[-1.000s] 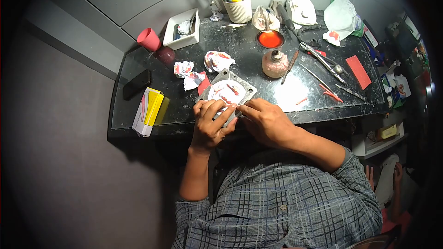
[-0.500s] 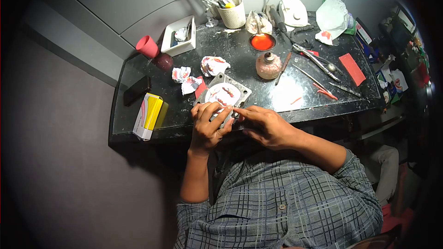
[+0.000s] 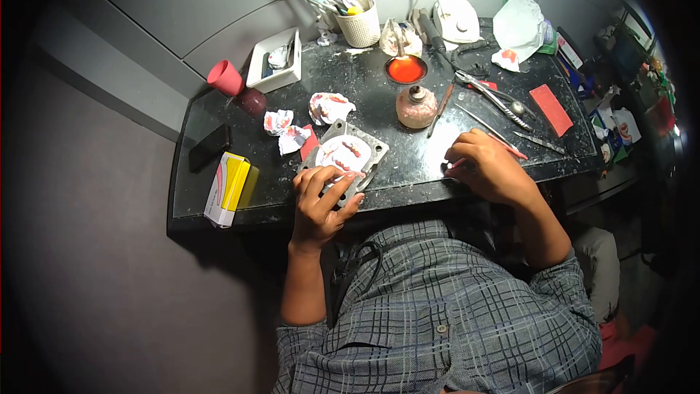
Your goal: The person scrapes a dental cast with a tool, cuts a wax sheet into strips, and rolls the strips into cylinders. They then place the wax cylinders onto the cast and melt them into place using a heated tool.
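A grey metal denture flask [image 3: 376, 147] sits near the front edge of the bench. White plaster fills it, with a dental model [image 3: 345, 152] carrying red wax and teeth. My left hand [image 3: 319, 195] rests on the flask's near side, fingers bent over its rim and thumb at the lower edge. Over the bench to the right, my right hand [image 3: 487, 164] has its thumb and fingers brought together low at the surface. Whatever lies between those fingertips is hidden. Beside that hand lie red wax strips [image 3: 516, 152] and a slim metal tool [image 3: 480, 121].
A spirit burner [image 3: 417, 108] and a pan of red molten wax [image 3: 405, 69] stand behind. Pliers [image 3: 496, 101], a knife [image 3: 538, 141] and a red wax sheet [image 3: 551, 110] lie right. Crumpled papers [image 3: 293, 138] and a yellow-white box [image 3: 227, 188] are left.
My right hand has left the flask and moved right to the bench surface by the wax strips. My left hand stays at the flask, its thumb now lower. The view has shifted slightly.
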{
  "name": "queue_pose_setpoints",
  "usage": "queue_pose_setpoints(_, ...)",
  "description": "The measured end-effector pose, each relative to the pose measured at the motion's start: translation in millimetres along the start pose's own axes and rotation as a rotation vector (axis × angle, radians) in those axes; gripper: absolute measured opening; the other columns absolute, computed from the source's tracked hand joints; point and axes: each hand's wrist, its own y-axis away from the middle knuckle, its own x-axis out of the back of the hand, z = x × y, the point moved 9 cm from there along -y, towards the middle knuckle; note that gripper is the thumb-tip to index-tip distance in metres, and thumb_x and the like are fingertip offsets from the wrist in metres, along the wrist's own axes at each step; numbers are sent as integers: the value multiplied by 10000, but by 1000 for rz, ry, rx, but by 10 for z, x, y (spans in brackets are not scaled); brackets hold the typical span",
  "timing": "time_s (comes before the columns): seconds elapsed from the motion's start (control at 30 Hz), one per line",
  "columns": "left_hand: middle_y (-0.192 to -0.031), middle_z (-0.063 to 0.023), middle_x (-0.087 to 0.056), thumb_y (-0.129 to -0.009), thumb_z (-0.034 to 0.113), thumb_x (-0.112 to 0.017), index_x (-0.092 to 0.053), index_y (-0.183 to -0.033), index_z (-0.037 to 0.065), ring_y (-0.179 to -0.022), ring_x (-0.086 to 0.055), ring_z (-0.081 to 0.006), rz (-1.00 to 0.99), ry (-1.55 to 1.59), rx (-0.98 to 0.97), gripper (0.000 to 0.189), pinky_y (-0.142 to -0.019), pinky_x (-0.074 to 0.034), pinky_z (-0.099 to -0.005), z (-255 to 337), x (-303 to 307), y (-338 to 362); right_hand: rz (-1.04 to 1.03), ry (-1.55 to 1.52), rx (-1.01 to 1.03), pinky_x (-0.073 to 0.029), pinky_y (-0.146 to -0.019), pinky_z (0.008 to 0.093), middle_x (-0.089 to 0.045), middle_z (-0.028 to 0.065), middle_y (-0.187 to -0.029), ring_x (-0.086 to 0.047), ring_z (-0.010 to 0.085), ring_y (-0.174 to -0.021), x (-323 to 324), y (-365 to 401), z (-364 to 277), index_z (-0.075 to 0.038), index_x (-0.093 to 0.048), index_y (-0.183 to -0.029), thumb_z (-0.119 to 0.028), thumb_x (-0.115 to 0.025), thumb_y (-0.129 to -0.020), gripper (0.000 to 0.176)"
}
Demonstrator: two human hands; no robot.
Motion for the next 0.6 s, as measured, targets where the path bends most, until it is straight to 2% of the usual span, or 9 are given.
queue_pose_setpoints(0.07,-1172,-55,-689,-888,287,-900,-809,-1234,99,-1151,-627,-260,-16,8,12,404,-1081,-439,-456,-10,-12,13,72,-64,82,-563,-948,461,-701,133,-1077,-657,361,-1092,-42,-45,-161,-38,-748,-1094,-150,-849,-916,234)
queue_pose_setpoints(0.17,-1180,-57,-681,-898,309,-884,-809,-1230,106,-1168,-615,-258,-44,13,49,395,-1094,-428,-456,-29,-27,0,34,-180,156,-545,-1040,451,-658,153,-1230,-640,367,-1189,-146,-179,-500,-47,-718,-1304,-152,-853,-917,423)
queue_pose_setpoints(0.2,-1189,-58,-676,-905,319,-873,-810,-1228,113,-1177,-607,-257,-69,-9,52,388,-1099,-421,-456,-24,-36,-8,36,-184,156,-545,-1040,451,-658,153,-1230,-640,367,-1189,-199,-234,-561,-47,-718,-1304,-152,-853,-917,423)
queue_pose_setpoints(0.27,-1199,-59,-671,-911,328,-862,-811,-1226,119,-1187,-599,-256,-97,-32,54,382,-1105,-415,-456,-18,-49,-19,9,-260,207,-535,-1066,453,-619,179,-1301,-624,377,-1232,-352,-330,-675,-53,-692,-1400,-163,-854,-922,516)
queue_pose_setpoints(0.37,-1205,-61,-665,-914,335,-852,-812,-1216,128,-1199,-590,-257,-110,-37,67,368,-1109,-407,-458,-23,-72,-31,12,-265,292,-535,-1063,456,-606,198,-1321,-619,384,-1237,-507,-442,-758,-53,-692,-1412,-165,-851,-926,523)
queue_pose_setpoints(0.43,-1121,-54,-676,-877,274,-861,-823,-1189,96,-1067,-629,-259,-54,-35,51,361,-1072,-422,-459,-5,-46,-43,-2,-271,284,-535,-1063,458,-607,203,-1315,-617,389,-1239,-603,-472,-786,-48,-696,-1412,-163,-847,-927,521)
queue_pose_setpoints(0.6,-1117,-45,-679,-875,268,-862,-824,-1174,93,-1086,-636,-255,-22,-23,48,348,-1086,-423,-464,-8,-53,-14,16,-281,272,-534,-1054,463,-611,207,-1291,-613,394,-1236,-682,-443,-864,-28,-706,-1427,-134,-837,-924,530)
